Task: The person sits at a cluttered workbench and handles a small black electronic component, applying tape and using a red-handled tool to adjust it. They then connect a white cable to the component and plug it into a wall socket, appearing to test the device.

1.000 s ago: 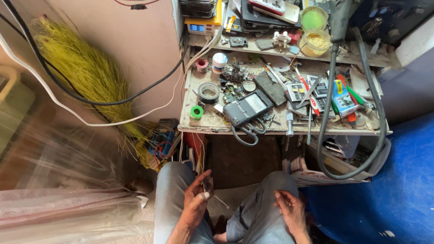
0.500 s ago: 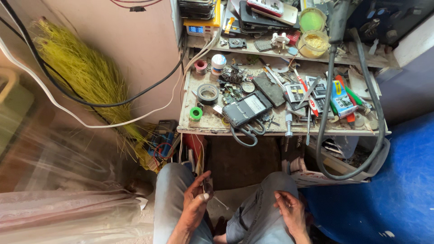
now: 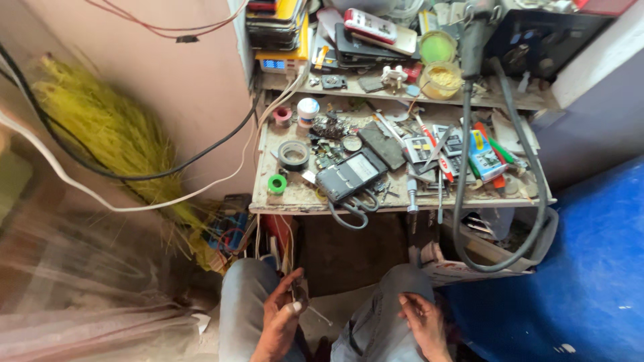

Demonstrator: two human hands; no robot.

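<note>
Holding: the left hand (image 3: 282,322) has its fingers curled around a small dark part (image 3: 297,289) above the left knee; what the part is cannot be told, it is too small and half hidden.
Grip advice: I judge the part is best pinched near its middle between thumb and fingertips, with the wrist braced on the thigh so the piece does not slip to the floor.
Left hand pose: palm turned inward and up, thumb on the near side, fingers closed on the part.
Right hand pose: the right hand (image 3: 424,325) lies on the right thigh, fingers loosely spread, holding nothing.
Surroundings: ahead stands the cluttered counter (image 3: 295,200), with a grey meter (image 3: 349,175), a roll of dark tape (image 3: 293,155) and a small green roll (image 3: 277,183), well apart from both hands.
Risk: a loose grip here could drop the part between the knees.
</note>
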